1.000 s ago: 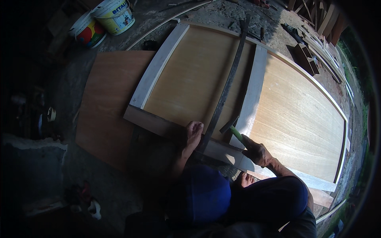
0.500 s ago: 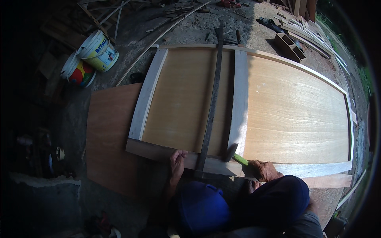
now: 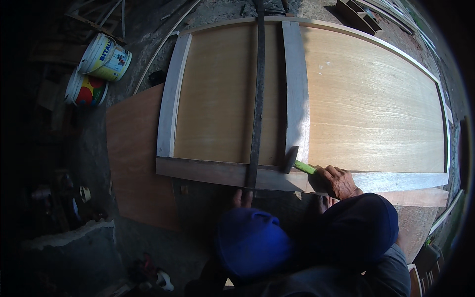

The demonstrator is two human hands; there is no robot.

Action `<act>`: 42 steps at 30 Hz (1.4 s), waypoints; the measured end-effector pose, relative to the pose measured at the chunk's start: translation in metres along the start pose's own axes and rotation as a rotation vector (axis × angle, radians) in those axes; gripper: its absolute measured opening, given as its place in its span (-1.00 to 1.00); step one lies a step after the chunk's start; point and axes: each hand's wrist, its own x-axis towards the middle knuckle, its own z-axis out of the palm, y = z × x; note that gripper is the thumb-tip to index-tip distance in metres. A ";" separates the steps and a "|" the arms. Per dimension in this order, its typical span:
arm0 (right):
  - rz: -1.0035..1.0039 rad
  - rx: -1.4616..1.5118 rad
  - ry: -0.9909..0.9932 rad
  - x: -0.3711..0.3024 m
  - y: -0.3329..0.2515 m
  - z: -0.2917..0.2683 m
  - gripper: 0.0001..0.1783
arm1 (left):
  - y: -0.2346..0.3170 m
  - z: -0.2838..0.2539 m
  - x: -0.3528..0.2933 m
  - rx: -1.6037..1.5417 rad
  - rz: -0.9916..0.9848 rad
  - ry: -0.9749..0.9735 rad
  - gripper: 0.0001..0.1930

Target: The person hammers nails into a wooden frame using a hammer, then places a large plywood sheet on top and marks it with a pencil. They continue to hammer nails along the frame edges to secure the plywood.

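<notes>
A wooden panel frame (image 3: 295,74) with light plywood infill (image 3: 217,99) lies flat before me. Across its left section runs a long dark metal bar clamp (image 3: 258,99), its near end at the front rail (image 3: 208,173). My right hand (image 3: 340,181) is closed round the green handle of a hammer (image 3: 305,167). The hammer's dark head rests over the joint between the middle crosspiece and the front rail. My left hand (image 3: 242,198) shows only as fingers at the clamp's near end; my blue-clad knee hides the rest, so its grip is unclear.
A reddish plywood sheet (image 3: 136,148) lies at the left. Two paint buckets (image 3: 106,59) stand behind it. A brown open-topped box (image 3: 358,16) and long wood strips (image 3: 388,15) lie at the far right. A broken-edged concrete block (image 3: 74,247) sits lower left.
The view has shifted, so the frame appears higher. My left hand has moved right, from the front rail to the clamp's near end. My right hand keeps the hammer at the same joint.
</notes>
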 end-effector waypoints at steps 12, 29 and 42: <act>-0.102 0.014 0.140 0.002 0.010 -0.008 -0.42 | 0.271 -0.104 -0.062 0.427 1.295 -0.622 -0.52; 0.421 0.394 -0.238 -0.023 -0.031 -0.166 -0.74 | 0.324 -0.092 -0.083 1.061 0.741 -0.658 -0.76; 1.620 0.902 0.180 -0.351 -0.126 -0.298 -0.82 | 0.461 -0.115 -0.197 0.976 -0.277 -0.462 -0.62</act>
